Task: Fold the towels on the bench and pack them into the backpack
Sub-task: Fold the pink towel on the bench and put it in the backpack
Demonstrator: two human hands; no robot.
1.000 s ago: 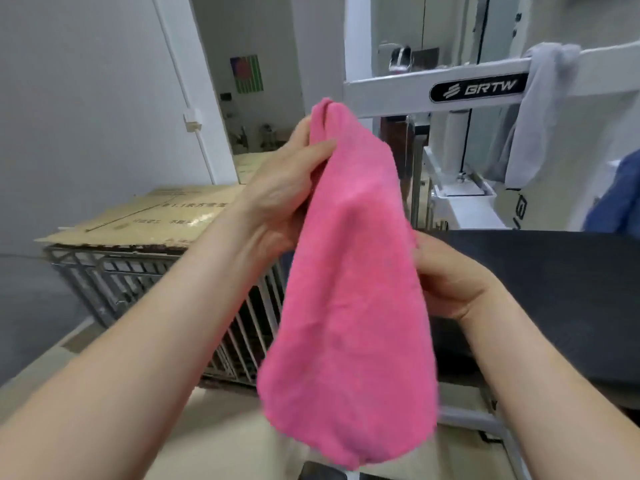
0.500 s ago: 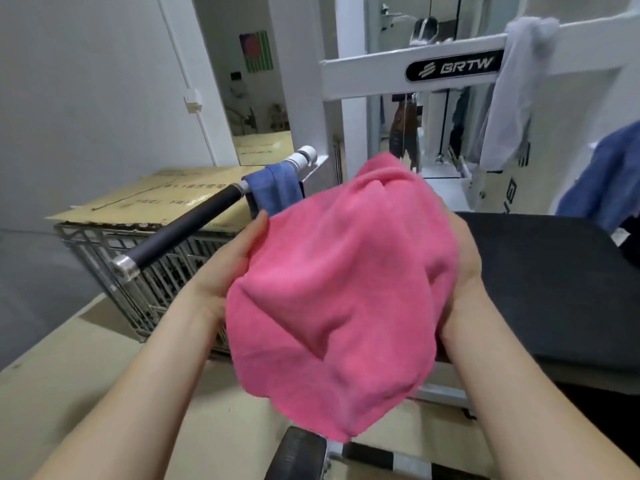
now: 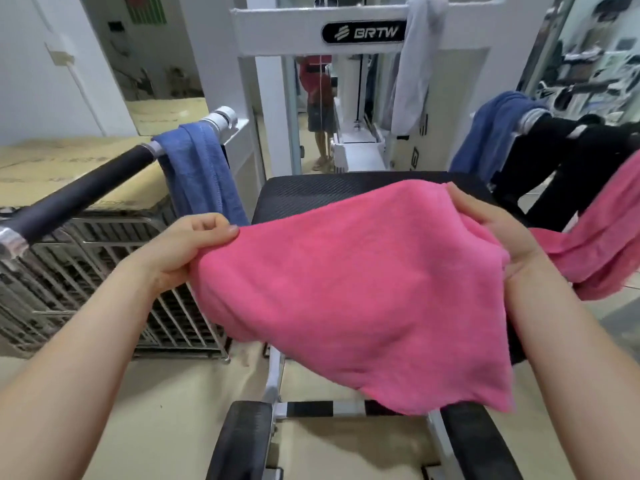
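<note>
A gym room: at twelve o'clock stands a white steel weight-machine frame [image 3: 322,32] with a black BRTW logo plate [image 3: 363,32]. Its black padded seat [image 3: 346,188] sits below, a black foam-gripped handle bar [image 3: 79,192] at ten o'clock.

the scene is bright and evenly lit by soft indoor light, with only faint shadows on the floor under the pink towel [image 3: 353,289]. no harsh glare shows. the towel looks slightly soft with motion blur. above it the white frame [image 3: 311,29] bows from wide-angle distortion, and the background beyond is hazy.
</note>
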